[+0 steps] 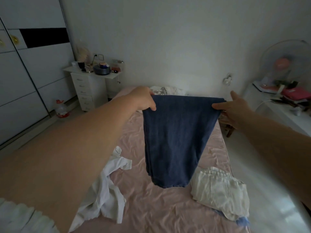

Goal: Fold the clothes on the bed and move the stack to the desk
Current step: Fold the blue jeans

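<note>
pink bed [151, 207] mid-frame: one blue garment [175, 137] pinched by left hand [144, 100] and right hand [235, 108]; two white garments [104, 187] lie below.

A home bedroom: pink-sheeted bed [168, 207], sliding wardrobe [25, 81], white drawer unit [89, 91], standing fan [284, 63].

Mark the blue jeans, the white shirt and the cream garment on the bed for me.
blue jeans [175, 140]: head view, middle of the hanging denim.
white shirt [102, 195]: head view, crumpled body, bed's left side.
cream garment [218, 192]: head view, centre of the bunched fabric, bed's right side.
</note>
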